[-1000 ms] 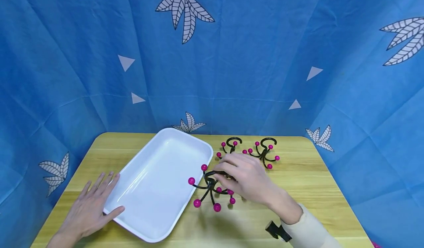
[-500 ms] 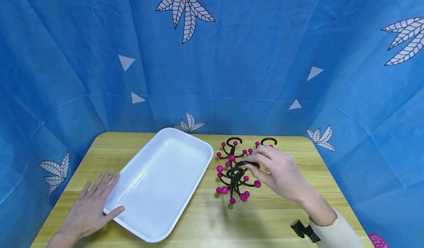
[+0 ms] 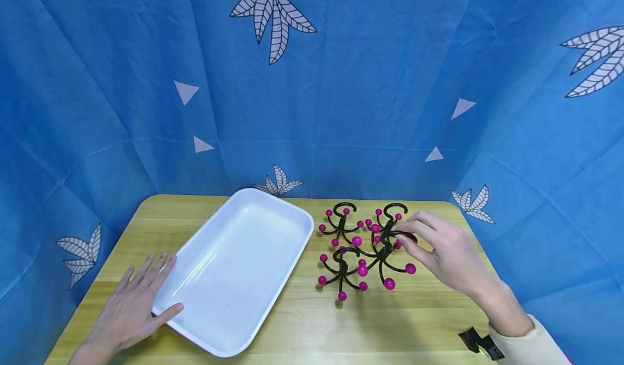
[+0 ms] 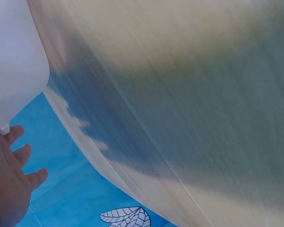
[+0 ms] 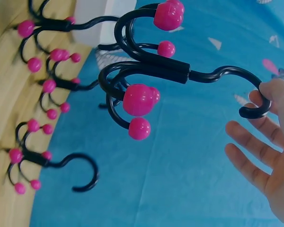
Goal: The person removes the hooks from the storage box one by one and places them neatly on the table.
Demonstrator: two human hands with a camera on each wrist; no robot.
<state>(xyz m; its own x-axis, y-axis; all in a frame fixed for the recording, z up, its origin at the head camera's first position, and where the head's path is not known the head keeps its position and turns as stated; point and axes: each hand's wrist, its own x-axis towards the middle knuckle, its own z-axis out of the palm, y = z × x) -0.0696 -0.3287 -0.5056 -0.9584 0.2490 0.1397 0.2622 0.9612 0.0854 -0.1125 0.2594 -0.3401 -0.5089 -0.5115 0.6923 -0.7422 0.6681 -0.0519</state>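
Note:
My right hand (image 3: 446,254) pinches the curved top hook of a black multi-arm hanger (image 3: 385,252), whose arms end in pink balls. In the right wrist view this hanger (image 5: 168,68) hangs off the table, its hook between thumb and index finger, the other fingers spread apart. Three similar hangers stand on the table: one at front left (image 3: 343,267), one behind it (image 3: 342,223), and one at back right (image 3: 389,225), partly covered by the held one. My left hand (image 3: 131,311) rests with straight fingers against the left rim of a white tray (image 3: 239,273).
The tray lies slanted on the left half of a wooden table (image 3: 312,332). A blue patterned cloth (image 3: 370,99) hangs behind the table and along both sides. A small black device (image 3: 480,343) sits at my right wrist.
My right hand has carried the held hanger rightward, from beside the tray's right rim past the front left hanger. The left hand and tray have stayed put.

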